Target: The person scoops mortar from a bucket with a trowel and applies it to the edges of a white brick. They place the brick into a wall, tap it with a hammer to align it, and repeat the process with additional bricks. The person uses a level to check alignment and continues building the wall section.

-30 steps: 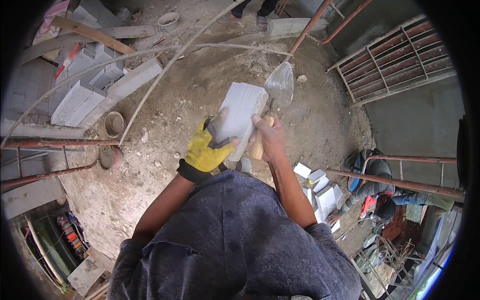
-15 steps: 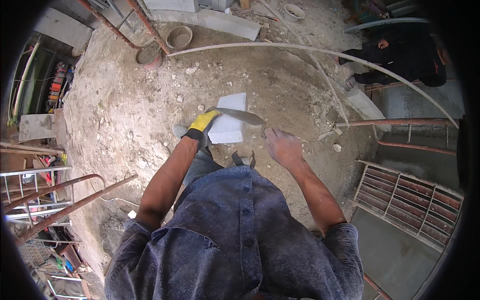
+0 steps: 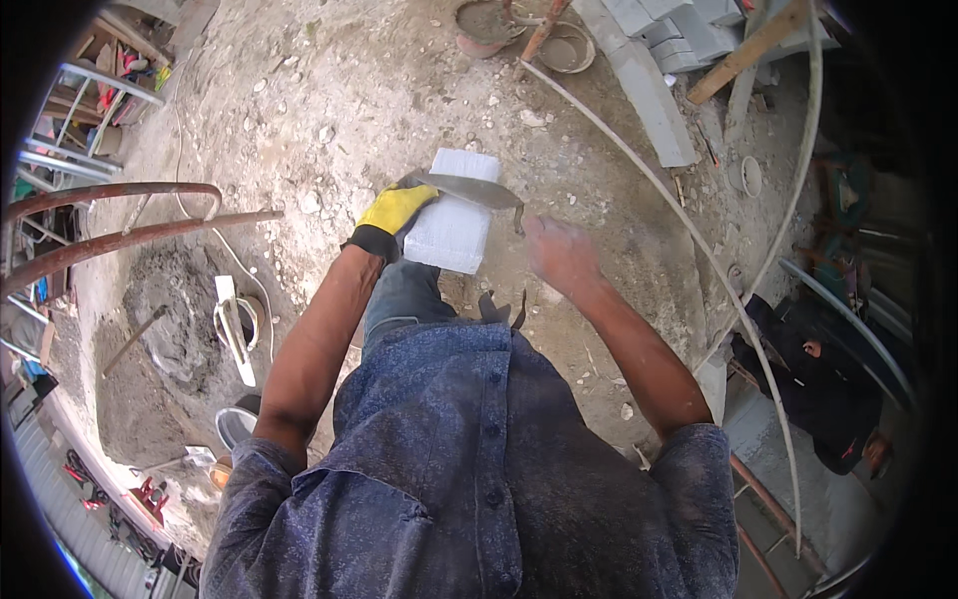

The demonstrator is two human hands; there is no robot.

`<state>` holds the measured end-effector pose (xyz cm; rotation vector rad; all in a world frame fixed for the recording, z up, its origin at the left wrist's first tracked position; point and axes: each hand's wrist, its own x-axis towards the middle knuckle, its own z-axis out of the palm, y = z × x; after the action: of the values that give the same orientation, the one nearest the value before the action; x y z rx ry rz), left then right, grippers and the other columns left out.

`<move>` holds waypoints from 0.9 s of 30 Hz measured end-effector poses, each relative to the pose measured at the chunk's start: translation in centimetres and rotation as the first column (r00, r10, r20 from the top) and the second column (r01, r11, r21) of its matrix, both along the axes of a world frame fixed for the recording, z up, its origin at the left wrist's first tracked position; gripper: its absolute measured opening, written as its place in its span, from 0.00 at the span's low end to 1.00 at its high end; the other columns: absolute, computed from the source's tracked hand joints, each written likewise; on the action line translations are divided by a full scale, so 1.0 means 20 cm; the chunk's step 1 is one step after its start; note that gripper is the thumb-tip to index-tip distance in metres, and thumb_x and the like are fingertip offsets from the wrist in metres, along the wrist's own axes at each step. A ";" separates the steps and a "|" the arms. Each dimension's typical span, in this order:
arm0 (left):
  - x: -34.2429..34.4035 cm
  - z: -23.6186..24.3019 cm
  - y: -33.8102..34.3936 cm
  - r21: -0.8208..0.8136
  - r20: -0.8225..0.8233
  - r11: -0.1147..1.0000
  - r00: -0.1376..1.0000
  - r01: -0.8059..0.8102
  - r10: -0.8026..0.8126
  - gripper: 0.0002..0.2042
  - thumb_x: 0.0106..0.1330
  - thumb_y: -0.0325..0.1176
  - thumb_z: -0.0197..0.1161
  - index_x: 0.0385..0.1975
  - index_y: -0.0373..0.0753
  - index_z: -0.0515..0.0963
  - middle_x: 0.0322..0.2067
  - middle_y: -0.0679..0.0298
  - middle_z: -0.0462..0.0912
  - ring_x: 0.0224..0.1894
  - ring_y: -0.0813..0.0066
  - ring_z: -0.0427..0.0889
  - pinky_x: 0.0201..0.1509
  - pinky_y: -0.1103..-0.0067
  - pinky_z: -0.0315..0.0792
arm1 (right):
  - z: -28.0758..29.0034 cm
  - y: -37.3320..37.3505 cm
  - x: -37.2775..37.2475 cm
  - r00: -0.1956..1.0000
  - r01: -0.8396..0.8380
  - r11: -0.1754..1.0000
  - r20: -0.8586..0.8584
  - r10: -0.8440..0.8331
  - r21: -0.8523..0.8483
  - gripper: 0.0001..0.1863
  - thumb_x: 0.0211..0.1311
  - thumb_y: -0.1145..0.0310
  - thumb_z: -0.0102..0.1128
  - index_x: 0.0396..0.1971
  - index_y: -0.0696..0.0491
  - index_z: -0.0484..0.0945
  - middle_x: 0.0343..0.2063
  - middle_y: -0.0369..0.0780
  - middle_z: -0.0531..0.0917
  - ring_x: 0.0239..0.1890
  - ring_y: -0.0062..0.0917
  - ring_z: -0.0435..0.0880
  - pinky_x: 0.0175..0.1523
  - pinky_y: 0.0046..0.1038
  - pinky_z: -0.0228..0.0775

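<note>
My left hand (image 3: 391, 214), in a yellow and black glove, grips the left side of a white block (image 3: 449, 232) in front of my body. My bare right hand (image 3: 562, 256) is closed round the handle of a trowel (image 3: 471, 190), the handle mostly hidden by the fingers. The grey blade points left and lies across the upper part of the block, its tip close to my gloved hand. Whether the blade touches the block I cannot tell.
Rusty pipes (image 3: 130, 230) jut in from the left, above a grey mortar heap (image 3: 175, 329). Mortar buckets (image 3: 567, 48) stand ahead, near stacked pale blocks (image 3: 689, 35). A long thin pole (image 3: 659, 185) crosses the right side, where another person (image 3: 818, 384) in dark clothes is.
My view and body have swung left, bringing the mortar heap into sight; buckets and the other person now sit farther right. Both hands keep their hold on the block and trowel.
</note>
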<state>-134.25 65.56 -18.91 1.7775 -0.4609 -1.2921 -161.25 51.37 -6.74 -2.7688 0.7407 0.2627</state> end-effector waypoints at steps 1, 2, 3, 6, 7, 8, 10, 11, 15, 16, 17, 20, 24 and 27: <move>0.02 0.32 -0.06 -0.033 -0.498 0.977 0.851 -0.210 0.166 0.21 0.65 0.34 0.68 0.57 0.35 0.78 0.42 0.60 0.86 0.40 0.72 0.86 0.44 0.76 0.81 | -0.02 -0.05 0.12 0.998 0.024 0.999 -0.054 -0.022 0.034 0.09 0.66 0.67 0.51 0.41 0.53 0.74 0.34 0.48 0.85 0.37 0.46 0.87 0.42 0.47 0.79; 0.15 0.31 -0.04 0.077 -0.414 0.972 0.879 -0.223 0.235 0.23 0.65 0.33 0.69 0.59 0.34 0.77 0.44 0.59 0.86 0.42 0.72 0.86 0.44 0.76 0.81 | 0.01 -0.13 0.32 0.995 0.010 0.999 -0.096 -0.006 0.046 0.09 0.67 0.67 0.50 0.42 0.53 0.74 0.34 0.48 0.85 0.38 0.46 0.87 0.43 0.46 0.79; 0.25 0.38 -0.04 0.066 -0.416 0.962 0.868 -0.267 0.269 0.23 0.65 0.32 0.68 0.60 0.35 0.76 0.45 0.59 0.86 0.43 0.72 0.86 0.45 0.77 0.81 | 0.02 -0.20 0.50 0.991 0.003 0.999 -0.131 0.004 0.054 0.09 0.67 0.68 0.49 0.43 0.53 0.75 0.35 0.48 0.85 0.39 0.46 0.87 0.45 0.46 0.80; 0.56 0.48 -0.05 -0.002 -0.442 0.908 0.815 -0.419 0.375 0.24 0.65 0.32 0.69 0.61 0.35 0.75 0.46 0.59 0.86 0.44 0.72 0.86 0.46 0.77 0.81 | 0.00 -0.32 0.91 0.950 -0.292 0.954 -0.096 0.298 0.072 0.10 0.68 0.67 0.50 0.45 0.53 0.74 0.35 0.48 0.85 0.39 0.46 0.87 0.44 0.47 0.79; 0.61 0.50 -0.02 -0.016 -0.464 0.887 0.790 -0.461 0.402 0.24 0.64 0.32 0.69 0.61 0.35 0.76 0.46 0.59 0.86 0.45 0.72 0.86 0.47 0.77 0.80 | -0.03 -0.41 1.06 0.949 -0.240 0.969 -0.195 0.248 0.060 0.10 0.69 0.66 0.51 0.45 0.53 0.74 0.36 0.49 0.85 0.39 0.47 0.87 0.43 0.47 0.79; 0.68 0.54 -0.02 -0.043 -0.453 0.869 0.785 -0.492 0.422 0.25 0.64 0.32 0.69 0.61 0.35 0.76 0.46 0.59 0.86 0.45 0.72 0.85 0.48 0.77 0.80 | -0.07 -0.55 1.24 0.940 -0.187 0.982 -0.286 0.188 0.028 0.11 0.69 0.65 0.52 0.45 0.53 0.73 0.37 0.49 0.85 0.39 0.48 0.87 0.43 0.48 0.78; 0.83 0.59 -0.02 -0.094 -0.419 0.828 0.776 -0.553 0.471 0.25 0.64 0.32 0.69 0.62 0.35 0.76 0.46 0.60 0.86 0.45 0.73 0.85 0.49 0.77 0.79 | -0.08 -0.67 1.48 0.971 -0.211 0.977 -0.119 0.206 -0.037 0.12 0.68 0.63 0.55 0.46 0.53 0.72 0.37 0.50 0.85 0.37 0.49 0.87 0.41 0.48 0.78; 0.93 0.58 -0.02 -0.053 -0.223 0.855 0.841 -0.516 0.494 0.25 0.65 0.33 0.68 0.62 0.35 0.75 0.47 0.60 0.85 0.46 0.73 0.84 0.50 0.77 0.78 | -0.02 -0.66 1.65 0.982 -0.182 0.983 -0.055 0.180 -0.020 0.13 0.68 0.62 0.55 0.46 0.53 0.72 0.36 0.50 0.85 0.37 0.49 0.87 0.41 0.48 0.78; 1.32 0.48 -0.15 -0.110 -0.184 0.586 0.596 -0.803 0.782 0.17 0.65 0.36 0.65 0.51 0.35 0.81 0.41 0.60 0.86 0.39 0.75 0.84 0.42 0.77 0.79 | 0.28 -0.54 2.05 0.968 -0.252 0.966 0.039 0.250 0.066 0.13 0.66 0.62 0.57 0.44 0.53 0.73 0.34 0.48 0.86 0.36 0.45 0.87 0.40 0.46 0.78; 1.43 0.43 -0.19 -0.072 -0.190 0.521 0.525 -0.850 0.830 0.20 0.64 0.37 0.65 0.54 0.34 0.79 0.42 0.57 0.86 0.40 0.73 0.85 0.44 0.77 0.79 | 0.30 -0.53 2.10 0.952 -0.307 0.948 0.027 0.306 0.083 0.12 0.65 0.63 0.57 0.43 0.52 0.74 0.34 0.48 0.86 0.36 0.43 0.88 0.40 0.45 0.79; 1.57 0.32 -0.21 0.036 -0.070 0.463 0.460 -0.886 0.885 0.24 0.64 0.40 0.65 0.57 0.32 0.77 0.43 0.55 0.86 0.42 0.71 0.85 0.45 0.76 0.78 | 0.31 -0.52 2.14 0.935 -0.353 0.933 0.044 0.351 0.061 0.10 0.65 0.64 0.57 0.42 0.52 0.74 0.33 0.47 0.86 0.35 0.42 0.88 0.39 0.43 0.79; 1.91 0.16 -0.37 -0.027 0.007 0.229 0.229 -0.973 0.973 0.24 0.65 0.39 0.63 0.58 0.32 0.75 0.46 0.52 0.84 0.45 0.66 0.84 0.47 0.72 0.78 | 0.16 -0.59 2.36 0.898 -0.431 0.902 0.087 0.432 -0.026 0.06 0.64 0.67 0.56 0.39 0.51 0.76 0.32 0.45 0.86 0.34 0.37 0.89 0.39 0.39 0.80; 2.37 -0.03 -0.66 -0.201 0.203 0.299 0.259 -0.933 0.944 0.21 0.68 0.36 0.60 0.57 0.32 0.76 0.50 0.52 0.83 0.50 0.62 0.82 0.54 0.70 0.75 | -0.04 -0.86 2.87 0.895 -0.446 0.895 0.018 0.446 -0.019 0.05 0.65 0.70 0.53 0.38 0.52 0.75 0.31 0.44 0.85 0.33 0.37 0.88 0.38 0.40 0.80; 2.70 0.03 -1.00 -0.213 0.185 0.250 0.212 -0.944 0.959 0.25 0.69 0.44 0.57 0.58 0.31 0.77 0.52 0.49 0.84 0.55 0.58 0.81 0.61 0.71 0.70 | -0.16 -1.15 3.27 0.910 -0.409 0.912 0.069 0.409 -0.021 0.05 0.66 0.69 0.52 0.38 0.53 0.74 0.31 0.43 0.85 0.32 0.39 0.87 0.38 0.42 0.79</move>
<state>-80.24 45.61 -18.24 1.6585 0.4956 -0.0765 -95.77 28.29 -9.84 -2.8970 0.1323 0.2369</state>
